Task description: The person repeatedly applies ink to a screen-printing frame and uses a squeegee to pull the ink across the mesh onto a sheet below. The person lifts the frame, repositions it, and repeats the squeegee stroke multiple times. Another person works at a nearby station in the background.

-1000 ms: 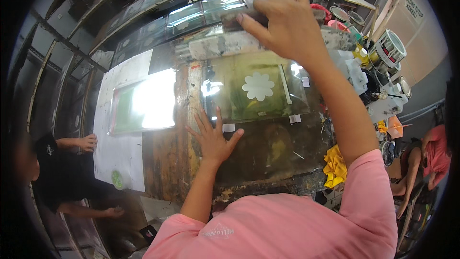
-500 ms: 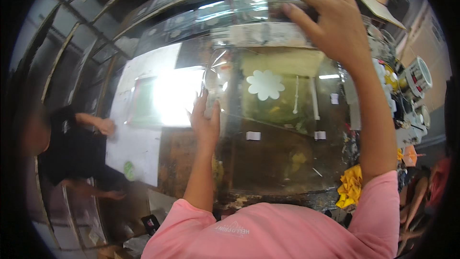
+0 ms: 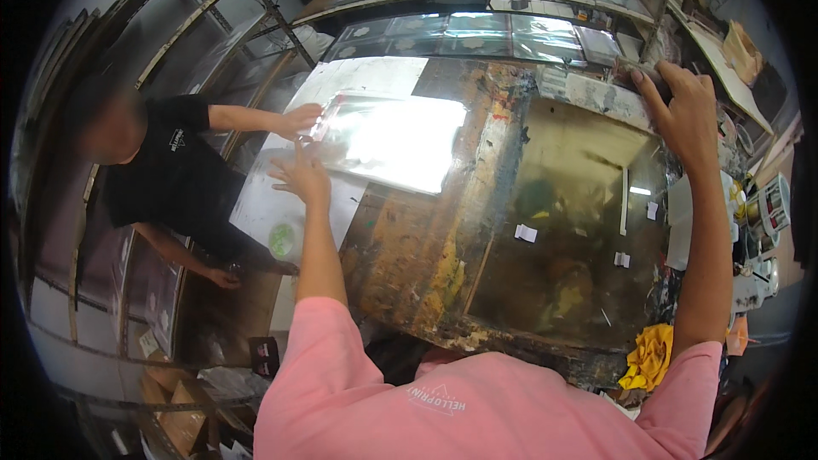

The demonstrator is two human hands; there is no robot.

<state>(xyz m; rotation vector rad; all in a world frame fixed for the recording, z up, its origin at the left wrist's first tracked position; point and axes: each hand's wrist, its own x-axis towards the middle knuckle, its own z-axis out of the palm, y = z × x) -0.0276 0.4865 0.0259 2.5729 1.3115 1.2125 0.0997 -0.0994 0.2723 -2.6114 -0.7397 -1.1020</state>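
Clear sheets: a glossy, bright, roughly rectangular pile lies flat on the left part of the work surface, partly over white paper; its long axis runs left to right, the right end slanting slightly toward the person.
Left hand: stretched to the left end of the pile, the left hand has its fingers spread wide and appears to grip nothing; whether the fingertips touch the film cannot be told.
Co-worker's hand: 1 hand of a person in a black shirt reaches the same end, just beyond the left hand.
Right hand: raised at the far right, the right hand is bent closed, thumb against fingers, around a dark bar.
Panel: a greenish-brown, see-through panel occupies the right part of the surface; its long axis runs near to far, the far end leaning right.
Strip and tags: 1 narrow white strip points near to far on the panel; 3 small white tags lie around its near end.
Tub: a round tub, green within, stands on the paper's near end.
Cans: at the right edge, a white can; contents not discernible.
Cloth: crumpled, yellow, at the near right corner.
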